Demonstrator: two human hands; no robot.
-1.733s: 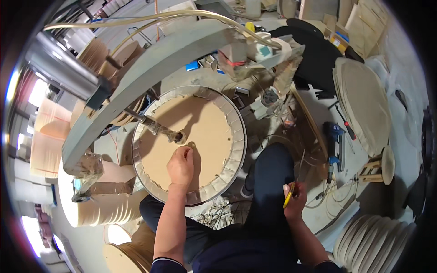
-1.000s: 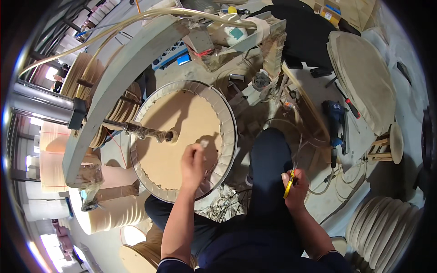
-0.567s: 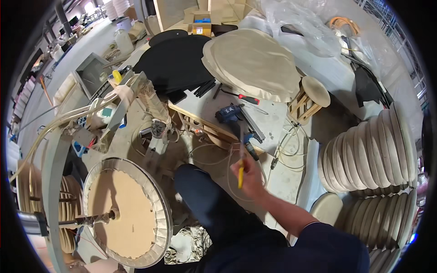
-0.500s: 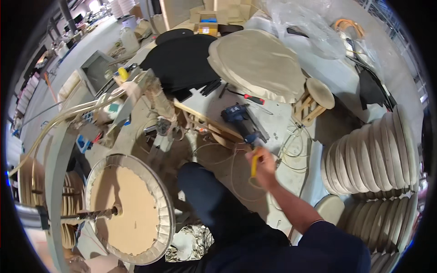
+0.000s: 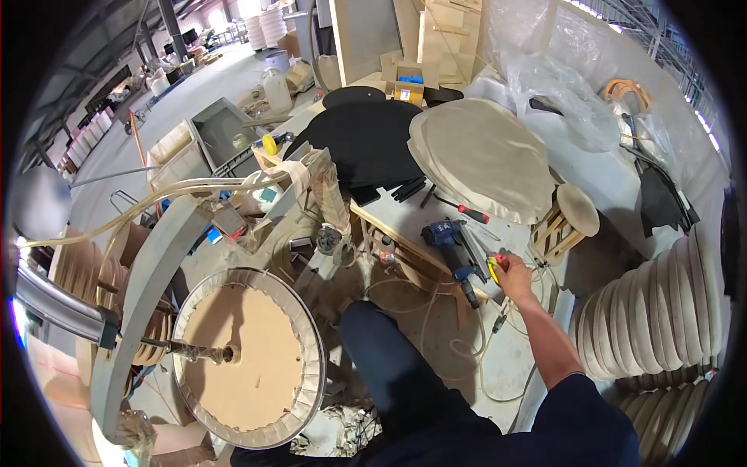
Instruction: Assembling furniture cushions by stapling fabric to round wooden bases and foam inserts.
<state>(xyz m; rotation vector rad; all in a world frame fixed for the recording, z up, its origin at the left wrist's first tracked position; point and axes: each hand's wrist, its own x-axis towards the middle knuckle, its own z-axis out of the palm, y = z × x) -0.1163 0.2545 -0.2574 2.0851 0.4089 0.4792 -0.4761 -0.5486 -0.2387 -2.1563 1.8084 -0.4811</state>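
Note:
My right hand reaches out over the grey worktable, its fingers closed on a small yellow-handled hand tool with a bit of red; its working end is too small to make out. Just left of this hand lies a blue and black air staple gun. Beyond it rests a screwdriver with a red and black handle. In front of me on the left, a round board with pleated light fabric around its rim is held under a threaded rod. My left hand is out of view.
A stack of round beige fabric and black round pieces cover the table's far side. A small wooden stool-like frame stands right. Padded round seats are stacked at far right. Thin hose loops down. A grey metal arm rises left.
My right hand has moved forward and right with the yellow-handled tool, past the staple gun's front to its right side. The view has tilted up, showing more of the hall.

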